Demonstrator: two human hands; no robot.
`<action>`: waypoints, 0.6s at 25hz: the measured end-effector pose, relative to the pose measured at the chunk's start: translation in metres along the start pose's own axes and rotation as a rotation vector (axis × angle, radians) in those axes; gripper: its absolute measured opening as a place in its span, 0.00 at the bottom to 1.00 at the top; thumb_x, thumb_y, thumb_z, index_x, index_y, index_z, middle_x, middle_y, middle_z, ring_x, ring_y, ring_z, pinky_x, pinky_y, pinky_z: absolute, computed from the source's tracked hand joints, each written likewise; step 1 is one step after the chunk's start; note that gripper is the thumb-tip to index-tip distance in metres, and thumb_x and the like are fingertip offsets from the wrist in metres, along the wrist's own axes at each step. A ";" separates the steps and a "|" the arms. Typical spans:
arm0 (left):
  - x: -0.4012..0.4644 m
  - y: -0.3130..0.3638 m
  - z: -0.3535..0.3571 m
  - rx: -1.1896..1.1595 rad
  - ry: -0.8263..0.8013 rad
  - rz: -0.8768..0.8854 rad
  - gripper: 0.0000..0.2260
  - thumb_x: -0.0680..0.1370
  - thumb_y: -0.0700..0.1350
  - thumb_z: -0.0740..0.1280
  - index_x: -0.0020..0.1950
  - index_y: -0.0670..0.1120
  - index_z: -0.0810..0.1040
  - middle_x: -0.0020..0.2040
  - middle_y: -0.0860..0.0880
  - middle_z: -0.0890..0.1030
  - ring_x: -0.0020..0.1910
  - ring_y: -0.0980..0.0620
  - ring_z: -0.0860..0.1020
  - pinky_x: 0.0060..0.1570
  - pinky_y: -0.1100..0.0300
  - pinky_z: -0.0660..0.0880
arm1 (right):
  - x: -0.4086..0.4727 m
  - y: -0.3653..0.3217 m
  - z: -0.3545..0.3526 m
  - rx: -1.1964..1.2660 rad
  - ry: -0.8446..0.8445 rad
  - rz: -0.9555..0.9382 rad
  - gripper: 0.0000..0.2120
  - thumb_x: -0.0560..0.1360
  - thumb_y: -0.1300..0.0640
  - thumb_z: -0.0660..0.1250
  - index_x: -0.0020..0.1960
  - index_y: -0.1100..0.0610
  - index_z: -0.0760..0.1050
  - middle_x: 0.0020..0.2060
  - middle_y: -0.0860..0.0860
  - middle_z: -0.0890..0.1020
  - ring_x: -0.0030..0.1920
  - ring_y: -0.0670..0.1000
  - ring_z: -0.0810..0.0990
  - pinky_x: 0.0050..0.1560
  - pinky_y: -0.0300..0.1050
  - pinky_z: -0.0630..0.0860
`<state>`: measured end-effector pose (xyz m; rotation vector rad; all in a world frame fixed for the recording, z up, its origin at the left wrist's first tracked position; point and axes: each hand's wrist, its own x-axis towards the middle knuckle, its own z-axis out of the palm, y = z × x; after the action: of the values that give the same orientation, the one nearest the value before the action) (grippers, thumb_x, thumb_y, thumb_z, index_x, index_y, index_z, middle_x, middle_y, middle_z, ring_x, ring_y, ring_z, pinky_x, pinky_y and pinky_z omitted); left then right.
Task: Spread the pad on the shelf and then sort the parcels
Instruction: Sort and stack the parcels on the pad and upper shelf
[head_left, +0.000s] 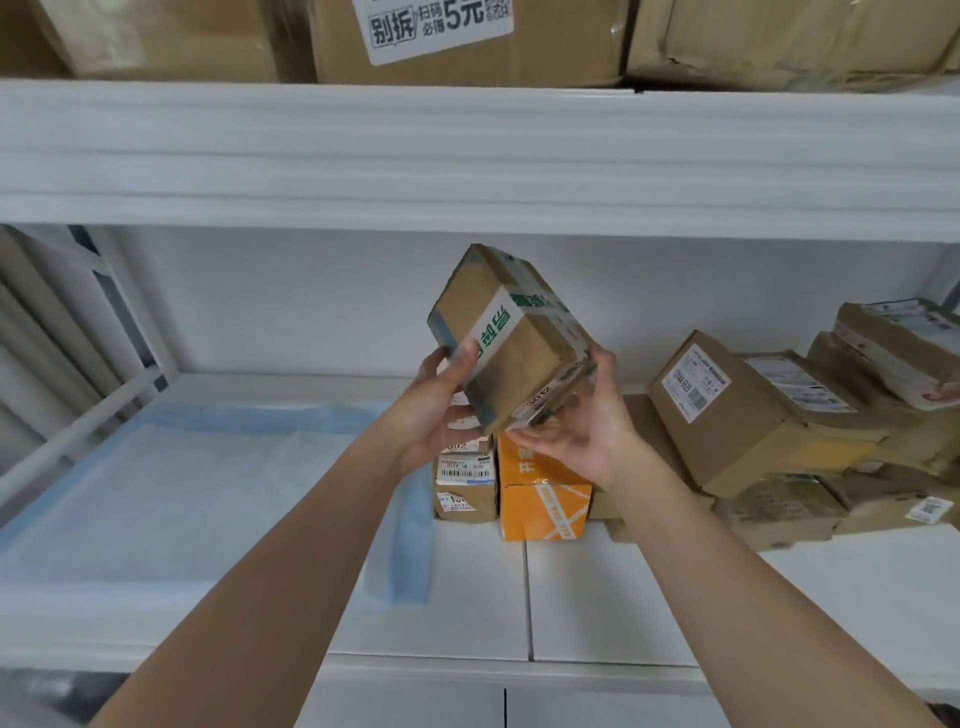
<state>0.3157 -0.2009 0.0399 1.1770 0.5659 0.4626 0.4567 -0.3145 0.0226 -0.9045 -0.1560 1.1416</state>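
I am holding a small brown parcel (511, 335) up in front of me with both hands, tilted so one corner is pointing up toward the shelf above. My left hand (441, 400) is gripping its lower left edge, thumb lying across the strip of white tape with green lettering. My right hand (576, 421) is cupping it from underneath on the right, fingers curling around the bottom corner where a printed label is showing.

Directly beneath my hands, an orange box (543, 499) and a small labelled carton (465, 483) are standing side by side on the white shelf (623, 597), touching each other. To the right of my right hand, a heap of brown parcels (769, 415) is leaning and stacking against one another, most with white shipping labels facing up.

To the left of my left forearm, the pale blue pad (182, 499) is lying spread flat on the shelf, its right edge reaching close to the small carton.

Above my hands, large cardboard boxes (467, 41) are sitting on the upper shelf (467, 156), one bearing a big white sticker.
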 end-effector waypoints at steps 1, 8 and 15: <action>-0.001 0.001 -0.002 -0.059 0.059 0.021 0.44 0.66 0.59 0.73 0.76 0.56 0.53 0.66 0.47 0.73 0.61 0.40 0.76 0.54 0.37 0.77 | 0.002 0.004 0.002 0.030 -0.063 0.058 0.33 0.71 0.31 0.62 0.69 0.50 0.68 0.64 0.64 0.71 0.60 0.71 0.74 0.59 0.69 0.73; -0.021 0.004 -0.045 -0.219 0.203 0.136 0.25 0.76 0.46 0.70 0.70 0.50 0.65 0.62 0.48 0.79 0.56 0.48 0.80 0.49 0.41 0.80 | 0.019 0.034 0.037 -0.017 -0.172 0.242 0.35 0.70 0.31 0.61 0.70 0.50 0.69 0.65 0.65 0.71 0.59 0.74 0.74 0.59 0.70 0.72; -0.026 0.013 -0.133 -0.165 0.318 0.059 0.20 0.80 0.49 0.64 0.71 0.48 0.67 0.66 0.45 0.76 0.60 0.42 0.78 0.53 0.41 0.78 | 0.044 0.083 0.095 -0.158 -0.113 0.127 0.31 0.69 0.34 0.66 0.66 0.49 0.71 0.61 0.59 0.76 0.57 0.68 0.79 0.61 0.63 0.74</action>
<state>0.2109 -0.1169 0.0199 0.9697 0.7521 0.7413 0.3661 -0.2163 0.0132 -1.0011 -0.2878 1.3131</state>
